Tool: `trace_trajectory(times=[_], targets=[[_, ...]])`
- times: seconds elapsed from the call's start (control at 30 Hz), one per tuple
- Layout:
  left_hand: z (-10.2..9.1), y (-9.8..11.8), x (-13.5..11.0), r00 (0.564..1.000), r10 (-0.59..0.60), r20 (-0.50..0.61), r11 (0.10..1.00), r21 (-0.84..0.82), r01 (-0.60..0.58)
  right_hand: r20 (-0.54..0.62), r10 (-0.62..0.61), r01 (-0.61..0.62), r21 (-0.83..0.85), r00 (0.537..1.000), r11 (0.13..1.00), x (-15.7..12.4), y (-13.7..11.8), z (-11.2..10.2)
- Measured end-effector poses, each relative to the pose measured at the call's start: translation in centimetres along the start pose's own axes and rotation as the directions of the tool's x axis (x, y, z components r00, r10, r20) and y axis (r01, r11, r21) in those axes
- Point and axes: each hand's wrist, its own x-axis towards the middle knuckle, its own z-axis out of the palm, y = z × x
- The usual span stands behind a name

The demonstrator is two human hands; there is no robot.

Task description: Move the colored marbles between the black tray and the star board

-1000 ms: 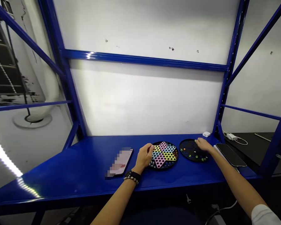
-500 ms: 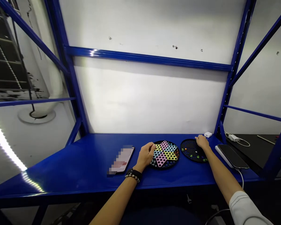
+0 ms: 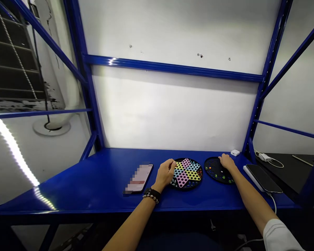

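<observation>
A round black game board (image 3: 187, 173) with a star of pink, yellow and blue perforated fields lies on the blue shelf (image 3: 99, 184). My left hand (image 3: 166, 172) rests curled against its left rim; what the fingers pinch is too small to make out. To the right lies a round black tray (image 3: 216, 169) holding several small coloured marbles. My right hand (image 3: 227, 162) lies on the tray's far right part, fingers bent down onto it.
A phone (image 3: 139, 178) lies left of the board. A second phone (image 3: 263, 178) on a white power bank with a cable sits at the right end. A small white box (image 3: 235, 152) stands by the rack post. Blue rack beams frame the shelf.
The view has shifted slightly, so everything sits a little further right in the picture. My right hand has drawn a bit toward the tray's far right edge. The left hand stays at the board's rim.
</observation>
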Motion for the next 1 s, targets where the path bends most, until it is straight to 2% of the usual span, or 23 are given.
trace_trajectory(times=[0.13, 0.2, 0.27, 0.33, 0.47, 0.57, 0.67, 0.8, 1.0], targets=[[0.0, -0.3, 0.1, 0.985, -0.119, -0.125, 0.968, 0.205, 0.143, -0.07, -0.13, 0.137, 0.099, 0.989, 0.986, 0.0, -3.8, -0.4], [0.2, -0.5, 0.1, 0.979, -0.189, -0.072, 0.918, 0.34, 0.203, -0.093, -0.215, 0.227, 0.138, 0.972, 0.964, 0.1, -6.6, -0.6], [0.3, -0.6, 0.0, 0.974, -0.223, 0.04, 0.878, 0.442, 0.183, -0.102, -0.292, 0.305, 0.167, 0.951, 0.938, 0.0, -9.6, -0.6], [0.4, -0.5, 0.0, 0.97, -0.212, 0.116, 0.869, 0.476, 0.133, -0.094, -0.357, 0.368, 0.186, 0.929, 0.911, -0.3, -12.4, -0.6], [0.0, -0.3, -0.1, 0.972, -0.166, 0.166, 0.882, 0.465, 0.071, -0.02, -0.487, 0.48, 0.207, 0.873, 0.853, -1.3, -16.3, 0.1], [-0.2, -0.1, -0.1, 0.969, -0.139, 0.203, 0.896, 0.442, 0.036, 0.038, -0.556, 0.539, 0.201, 0.83, 0.818, -2.3, -17.7, 0.8], [-0.2, 0.1, -0.2, 0.963, -0.13, 0.236, 0.921, 0.389, 0.029, 0.066, -0.584, 0.569, 0.164, 0.809, 0.806, -3.0, -18.1, 1.6], [-0.1, 0.1, -0.2, 0.959, -0.117, 0.257, 0.946, 0.322, 0.029, 0.039, -0.589, 0.582, 0.106, 0.808, 0.806, -3.3, -17.8, 2.2], [0.2, -0.5, -0.1, 0.957, -0.119, 0.266, 0.949, 0.313, 0.03, 0.027, -0.584, 0.579, 0.103, 0.811, 0.809, -3.2, -18.5, 2.7]])
